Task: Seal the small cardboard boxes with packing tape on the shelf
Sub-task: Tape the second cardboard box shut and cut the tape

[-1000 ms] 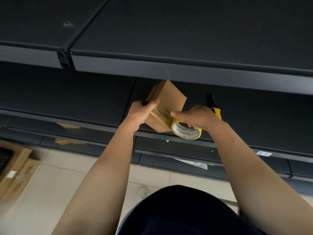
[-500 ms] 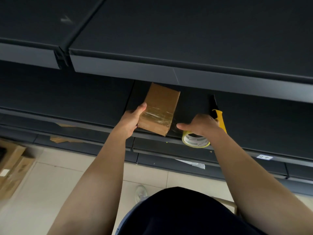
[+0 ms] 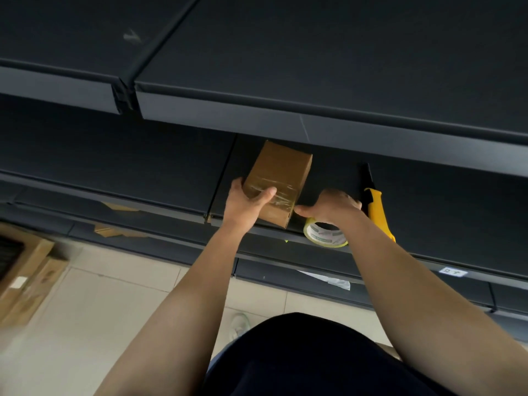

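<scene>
— Cardboard box point(image 3: 281, 172): where is it, and who has it?

— It lies flat on the dark middle shelf point(image 3: 143, 172), close to the front edge, with its long side angled toward the back. The left hand point(image 3: 245, 204) grips its near left end, thumb laid across the top on the band of clear tape point(image 3: 274, 192) wrapped there. I'd say that steadies the box and presses the tape down.

— And on the other side?

— The right hand point(image 3: 334, 205) curls over the tape roll point(image 3: 324, 235), which sits at the shelf's front edge just beside the box's near right corner. Its thumb stretches out to that corner, touching or nearly so. My guess is that it pins the tape end. I cannot tell whether a strip joins roll and box.

— Anything to cut with?

— A yellow-handled utility knife point(image 3: 377, 212) lies just right of that hand, blade end toward the back and handle toward the front edge. It looks parked there for easy reach.

— The shelving and the room?

— From the left there are brown cartons point(image 3: 25, 270) on the pale tiled floor point(image 3: 100, 310), then flat cardboard pieces point(image 3: 105, 228) on a lower shelf. A white sheet point(image 3: 325, 280) lies lower down under the roll, and a small label point(image 3: 453, 272) sits on a shelf edge at the far right. An upper shelf point(image 3: 314, 67) overhangs it all.
</scene>
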`<state>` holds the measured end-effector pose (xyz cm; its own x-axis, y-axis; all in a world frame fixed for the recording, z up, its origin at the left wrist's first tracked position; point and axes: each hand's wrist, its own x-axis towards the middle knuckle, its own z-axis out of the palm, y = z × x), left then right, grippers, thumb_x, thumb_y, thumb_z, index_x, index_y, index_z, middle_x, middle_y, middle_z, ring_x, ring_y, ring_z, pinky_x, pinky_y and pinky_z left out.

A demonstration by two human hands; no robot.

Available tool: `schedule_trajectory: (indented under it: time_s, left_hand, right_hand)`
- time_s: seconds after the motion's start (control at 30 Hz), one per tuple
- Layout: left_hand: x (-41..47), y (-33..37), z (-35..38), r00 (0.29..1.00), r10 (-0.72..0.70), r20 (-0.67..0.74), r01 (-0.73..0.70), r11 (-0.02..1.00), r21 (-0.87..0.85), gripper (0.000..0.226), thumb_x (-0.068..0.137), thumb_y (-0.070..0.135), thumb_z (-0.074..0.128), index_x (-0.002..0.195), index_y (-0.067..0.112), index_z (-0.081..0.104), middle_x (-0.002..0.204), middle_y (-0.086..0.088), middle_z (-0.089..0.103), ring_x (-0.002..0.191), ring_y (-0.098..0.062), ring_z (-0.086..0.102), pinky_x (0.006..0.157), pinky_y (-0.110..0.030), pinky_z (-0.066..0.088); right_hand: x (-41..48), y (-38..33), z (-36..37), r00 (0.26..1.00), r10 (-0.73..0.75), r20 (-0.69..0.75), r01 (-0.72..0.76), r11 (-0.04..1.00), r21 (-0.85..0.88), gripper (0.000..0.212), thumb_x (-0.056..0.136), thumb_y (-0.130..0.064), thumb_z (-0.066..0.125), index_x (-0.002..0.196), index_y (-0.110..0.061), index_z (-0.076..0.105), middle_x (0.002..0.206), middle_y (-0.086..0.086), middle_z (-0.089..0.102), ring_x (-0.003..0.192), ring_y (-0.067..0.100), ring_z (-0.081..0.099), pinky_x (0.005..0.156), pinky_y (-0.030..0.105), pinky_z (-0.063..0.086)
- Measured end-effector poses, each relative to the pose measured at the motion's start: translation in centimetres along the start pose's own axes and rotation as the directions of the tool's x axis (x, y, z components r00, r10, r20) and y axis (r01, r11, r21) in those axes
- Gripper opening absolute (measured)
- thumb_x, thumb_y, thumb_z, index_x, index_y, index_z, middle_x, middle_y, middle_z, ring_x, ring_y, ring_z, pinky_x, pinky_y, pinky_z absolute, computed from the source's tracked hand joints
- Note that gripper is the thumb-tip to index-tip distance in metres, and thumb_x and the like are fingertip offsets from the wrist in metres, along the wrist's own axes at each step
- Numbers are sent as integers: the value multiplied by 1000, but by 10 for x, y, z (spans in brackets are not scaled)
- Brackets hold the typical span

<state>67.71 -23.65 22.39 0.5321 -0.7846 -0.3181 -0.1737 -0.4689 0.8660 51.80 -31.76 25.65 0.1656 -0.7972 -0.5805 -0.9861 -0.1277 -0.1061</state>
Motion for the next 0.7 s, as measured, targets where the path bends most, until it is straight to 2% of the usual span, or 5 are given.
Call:
schedule_trajectory:
  time_s: [0.2,0.3,0.5,0.63,0.7]
  left_hand:
    - [1,3,16,991,-18,-133,2,993,-120,59,81,32,74,120,17,33,122,-9,51,105,-21,59,89,-29,49]
    - [-1,8,25,983,-102,-155,72,980,-188,65,82,29,72,130,14,31,129,-12,41,114,-29,53,98,-41,47]
    - [-15,16,30,948,-252,-194,207,953,-223,97,81,44,70,150,20,7,153,-11,17,134,-35,35,104,-45,37]
    - [-35,6,46,871,-396,-292,315,904,-288,82,72,46,78,129,3,37,127,-13,43,111,-29,51,92,-38,45]
    - [-45,5,56,894,-429,-131,366,866,-339,61,78,45,73,116,2,54,101,-7,57,87,-21,56,75,-32,45]
  right_hand:
    - [4,-5,9,1000,-26,4,25,985,174,50,85,-63,53,91,-14,50,110,8,62,103,28,59,88,37,46]
    - [5,-4,14,1000,-21,2,20,964,266,54,83,-62,56,104,-12,58,112,9,63,104,29,60,81,34,47]
    - [-1,-5,18,999,-36,11,30,932,361,55,88,-54,56,116,-6,60,120,12,62,108,29,60,77,31,45]
    - [-3,-4,19,997,-64,32,45,906,422,51,89,-49,57,112,-4,61,117,13,62,105,28,60,75,31,45]
    - [-4,-6,20,993,-104,48,73,896,439,45,91,-44,56,108,-3,62,107,12,63,93,25,59,69,30,42]
